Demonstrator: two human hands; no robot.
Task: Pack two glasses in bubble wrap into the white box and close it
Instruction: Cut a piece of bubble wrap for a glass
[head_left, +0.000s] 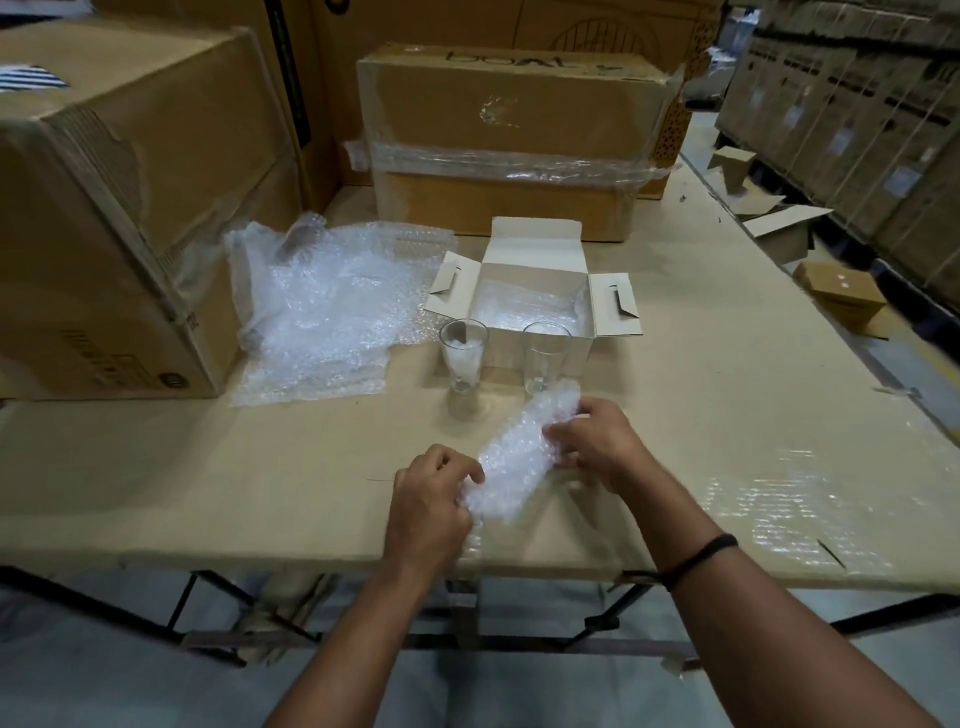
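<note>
Gripping a bubble-wrapped bundle (519, 452) at both ends, the two hands work low over the cardboard-covered worktop (727, 415). Left hand (428, 506) is curled tight around the bundle's near end at 7 o'clock, right hand (597, 441) closed over the far end at 1 o'clock, so the roll lies slanted between them; what is inside the wrap cannot be made out. A black band (701, 558) circles the right wrist.

Up at 12 o'clock from the hands sits the white box (535, 332), open, lid flap standing up at the back and both side flaps folded out. Inside it: a loose lining of bubble wrap, nothing else visible. Two bare glasses stand upright just in front of the box, apart from each other: the left glass (464, 364) holds a small wad of something white, the right glass (545, 358) looks empty and its base sits behind the bundle's tip.

Over at 10 o'clock, one heaped pile of bubble wrap (322, 312) spreads across the worktop. Two big brown cartons frame things: one (114, 218) at 9 o'clock, another taped one (519, 140) behind the white box.
</note>
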